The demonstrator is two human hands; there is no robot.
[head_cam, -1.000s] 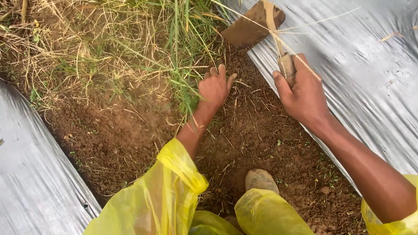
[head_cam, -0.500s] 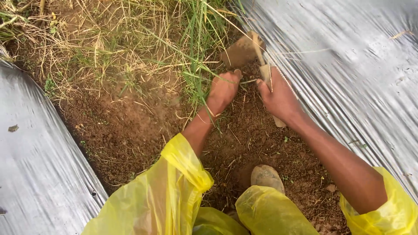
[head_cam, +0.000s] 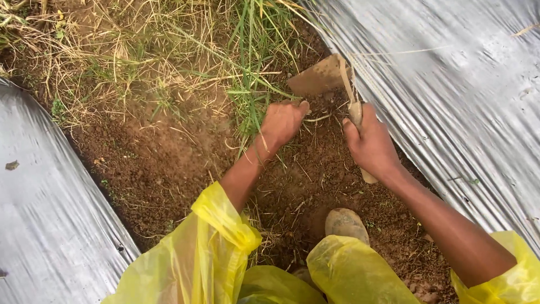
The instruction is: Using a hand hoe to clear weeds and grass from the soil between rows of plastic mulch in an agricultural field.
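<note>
Head view, left to right. Silver plastic mulch sheet (head_cam: 50, 225) covers the left edge. Next is a bare soil strip (head_cam: 157, 163), with dry straw and weeds along the top. A green grass clump (head_cam: 253, 73) stands upper centre, rooted just above the left hand (head_cam: 284, 121). That hand is clenched at the base of the clump, gripping the stems. The yellow raincoat sleeve (head_cam: 219, 236) is bunched at the elbow.

Right of it is the hoe blade (head_cam: 322, 76), a flat brown plate dug into the soil just beside the clump and close to the left fingertips. The right hand (head_cam: 371, 146) is closed around the short wooden handle (head_cam: 355, 112); the handle butt pokes out below the palm. A muddy boot toe (head_cam: 346, 222) is planted in the soil below both hands. A second silver sheet (head_cam: 450, 101) covers the right side, its edge touching the blade area.

Risks, as I judge them:
- Blade sits near the left fingers; a chop that glances off could cut them.
- Blade edge is against the right sheet; a slip outward could tear the plastic.
- Stems may snap above the root if pulled hard.

Versus half a second ago: hands have drawn a little apart, the blade shows more clearly above them, and the grip on both looks unchanged.
</note>
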